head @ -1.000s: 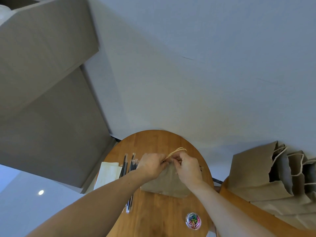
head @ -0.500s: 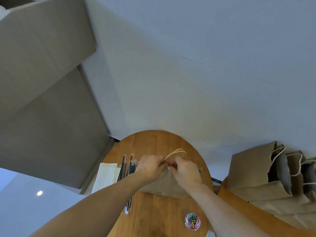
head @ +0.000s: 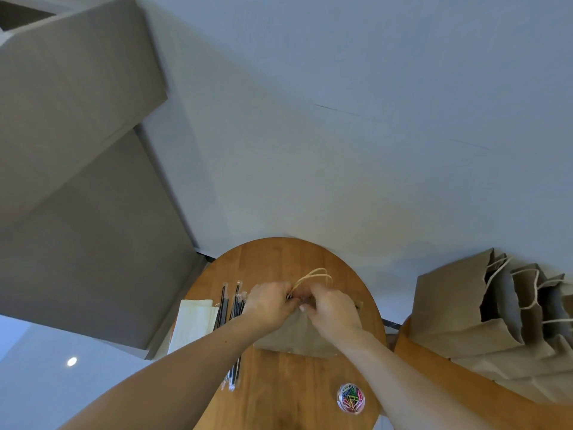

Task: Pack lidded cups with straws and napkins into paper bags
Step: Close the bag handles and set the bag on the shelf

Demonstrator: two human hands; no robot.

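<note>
Round wooden counter (head: 279, 262), seen from above.

- Paper bag (head: 294, 336): brown, at the counter's centre, its top closed and turned toward 12 o'clock. Its two pale cord handles (head: 313, 274) loop out past the knuckles at 12 o'clock.
- Left hand (head: 269, 302): on the bag's top edge, fingers curled and pinching the paper at the base of the handles.
- Right hand (head: 335, 311): just beside the left, fingers likewise curled and clamped on the same top edge. The fingertips of the two hands nearly meet.
- Straws (head: 223, 308): dark, in clear wrappers, lying in a loose bunch at 9 o'clock, partly under the left forearm.
- Napkins (head: 192, 321): pale stack, at 9 o'clock beyond the straws, at the counter's rim.
- Tub of paper clips (head: 351, 398): clear, round, holding coloured clips, at 5 o'clock.
- Open bags (head: 449, 305): several brown ones with cord handles, at 3 o'clock on a second counter (head: 434, 383), well apart from the hands.
</note>
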